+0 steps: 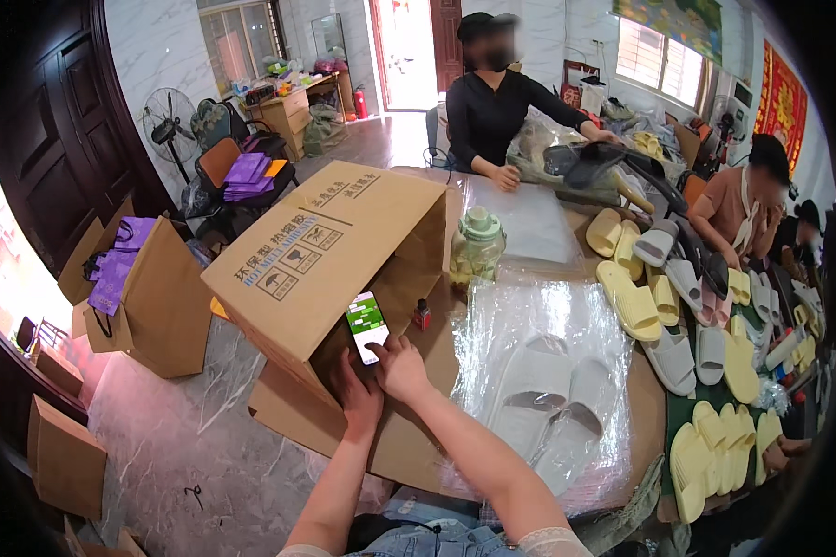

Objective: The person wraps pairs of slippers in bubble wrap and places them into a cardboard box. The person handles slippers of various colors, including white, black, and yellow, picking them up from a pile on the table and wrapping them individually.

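Observation:
A phone (368,327) with a lit green and white chat screen lies just inside the mouth of a large cardboard box (297,251) tipped on its side. My left hand (359,397) is beside the phone's lower left edge, with its fingers stretched forward. Bent over the lower right of the screen, my right hand (401,369) touches it with a fingertip, its other fingers apart. Neither hand visibly grips the phone. A small dark bottle with a red label (423,315) stands to the right of the phone. Nearer my right forearm, grey slippers (541,371) lie in a clear plastic bag.
A green lidded jar (478,237) stands by clear plastic sheets (522,218). Yellow slippers (628,299) and grey ones crowd the right side. A person in black (492,111) works across the table; others sit at right. An open carton (153,302) with purple bags stands left.

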`<move>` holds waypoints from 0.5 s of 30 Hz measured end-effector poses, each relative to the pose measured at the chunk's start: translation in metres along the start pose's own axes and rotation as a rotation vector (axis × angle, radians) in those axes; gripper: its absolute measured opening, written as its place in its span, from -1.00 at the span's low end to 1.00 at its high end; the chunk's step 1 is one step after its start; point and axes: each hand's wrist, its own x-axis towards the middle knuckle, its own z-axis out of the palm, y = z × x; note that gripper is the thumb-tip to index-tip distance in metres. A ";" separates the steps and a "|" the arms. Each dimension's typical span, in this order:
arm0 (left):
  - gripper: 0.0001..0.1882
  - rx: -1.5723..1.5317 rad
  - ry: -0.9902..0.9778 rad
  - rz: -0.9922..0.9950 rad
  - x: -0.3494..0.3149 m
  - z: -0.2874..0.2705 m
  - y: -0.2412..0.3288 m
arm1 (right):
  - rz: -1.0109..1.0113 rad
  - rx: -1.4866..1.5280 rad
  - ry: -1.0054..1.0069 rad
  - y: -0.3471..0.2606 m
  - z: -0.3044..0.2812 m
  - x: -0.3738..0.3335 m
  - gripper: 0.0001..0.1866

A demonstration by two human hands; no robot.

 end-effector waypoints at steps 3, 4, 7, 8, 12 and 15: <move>-0.32 -0.012 -0.004 0.017 0.001 0.000 -0.002 | -0.009 -0.022 -0.021 0.001 0.008 0.006 -0.55; -0.32 -0.017 -0.007 0.027 0.001 0.000 -0.003 | 0.000 -0.030 -0.029 0.002 0.009 0.008 -0.56; -0.31 0.000 -0.020 0.039 0.000 0.001 -0.010 | 0.035 -0.053 -0.042 0.001 0.010 0.010 -0.60; -0.29 0.009 -0.028 0.041 0.000 0.000 -0.010 | 0.039 -0.052 -0.032 0.000 0.010 0.010 -0.60; -0.29 -0.018 -0.042 -0.034 0.000 -0.001 -0.002 | 0.024 -0.030 -0.039 -0.002 0.009 0.008 -0.63; -0.31 0.001 -0.042 0.000 0.000 -0.002 -0.003 | 0.013 -0.031 -0.042 -0.001 0.007 0.008 -0.64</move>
